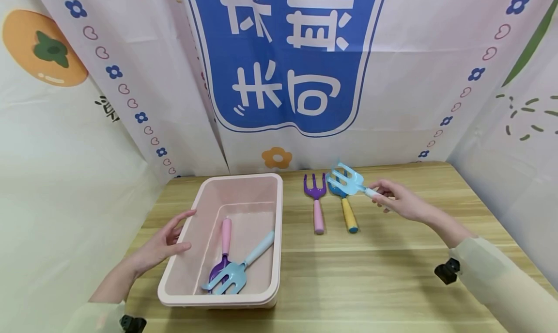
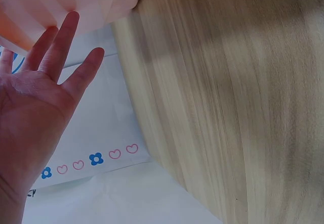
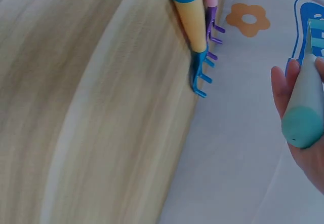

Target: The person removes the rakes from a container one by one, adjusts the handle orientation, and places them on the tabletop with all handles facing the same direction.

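Note:
My right hand holds a light blue garden hand fork by its pale handle, raised over the table's back right with its tines to the left. The handle's teal end faces the right wrist camera. Below the tines lies a blue fork with a yellow handle, partly covered in the head view. To its left is a purple fork with a pink handle. My left hand touches the left side of a pink plastic bin, its fingers extended against the wall.
Inside the bin, a light blue fork lies across a purple tool with a pink handle; the purple head is partly hidden. Under everything is a wood-grain table. Printed cloth hangs right behind its back edge and along both sides.

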Available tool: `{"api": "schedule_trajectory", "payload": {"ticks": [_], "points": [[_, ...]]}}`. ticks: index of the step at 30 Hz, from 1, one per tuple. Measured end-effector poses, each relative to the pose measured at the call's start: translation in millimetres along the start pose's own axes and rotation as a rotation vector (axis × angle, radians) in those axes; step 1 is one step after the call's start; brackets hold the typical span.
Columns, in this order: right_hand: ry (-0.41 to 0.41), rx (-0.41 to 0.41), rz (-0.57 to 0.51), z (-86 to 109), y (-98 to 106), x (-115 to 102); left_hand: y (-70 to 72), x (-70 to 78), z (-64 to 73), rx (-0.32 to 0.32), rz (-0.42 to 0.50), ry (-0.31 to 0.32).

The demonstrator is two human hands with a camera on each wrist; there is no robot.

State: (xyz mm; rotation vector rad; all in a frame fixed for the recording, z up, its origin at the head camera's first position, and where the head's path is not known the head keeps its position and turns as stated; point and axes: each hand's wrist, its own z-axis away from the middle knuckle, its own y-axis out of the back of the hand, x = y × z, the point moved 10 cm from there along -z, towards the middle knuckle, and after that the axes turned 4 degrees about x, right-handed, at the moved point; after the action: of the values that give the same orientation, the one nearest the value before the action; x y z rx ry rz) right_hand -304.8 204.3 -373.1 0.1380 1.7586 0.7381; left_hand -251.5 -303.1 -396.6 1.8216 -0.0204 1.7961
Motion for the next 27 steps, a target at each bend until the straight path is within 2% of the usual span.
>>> {"api": "schedule_trajectory", "payload": {"ticks": [10, 19, 27], "points": [[-0.059, 0.075, -0.057, -2.2, 1.4, 32.8, -1.4, 3.6, 1.9, -0.013, 0.026, -0.014], [-0.132, 0.145, -0.024, 1.9, 3.9, 60.2, -1.8, 3.1, 1.5, -0.019, 0.035, -0.023], [-0.2, 0.165, -0.004, 3.5, 3.7, 80.9, -2.4, 5.2, 2.2, -0.02, 0.03, -0.02]]}}
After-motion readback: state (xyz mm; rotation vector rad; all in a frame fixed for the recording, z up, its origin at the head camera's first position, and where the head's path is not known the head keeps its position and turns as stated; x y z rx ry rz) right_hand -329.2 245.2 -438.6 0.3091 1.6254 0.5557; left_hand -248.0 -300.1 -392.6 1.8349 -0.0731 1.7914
